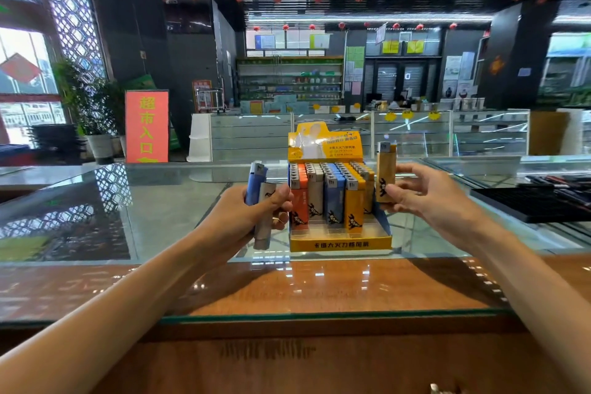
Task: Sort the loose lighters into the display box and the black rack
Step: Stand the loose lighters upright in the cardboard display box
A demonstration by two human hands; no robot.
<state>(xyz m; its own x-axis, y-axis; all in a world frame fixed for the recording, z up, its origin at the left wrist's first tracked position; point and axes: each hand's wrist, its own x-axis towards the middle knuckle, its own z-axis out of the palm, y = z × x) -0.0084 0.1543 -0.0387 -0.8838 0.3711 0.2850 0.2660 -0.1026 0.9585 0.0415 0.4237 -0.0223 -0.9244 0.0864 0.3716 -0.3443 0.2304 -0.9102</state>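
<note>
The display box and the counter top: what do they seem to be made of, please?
Display box: printed cardboard, slightly glossy, judging by its folded walls and upright header card. Counter top: clear glass, shown by reflections and its green edge, apparently over polished wood.

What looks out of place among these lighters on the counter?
Nothing looks spilled or broken. Only the front row of the display box is uneven: one yellow lighter stands lower and further forward than the lighters beside it.

Glass counter (166, 208); red sign (147, 126) beside potted plant (92, 109); shelves (289, 80) behind.
</note>
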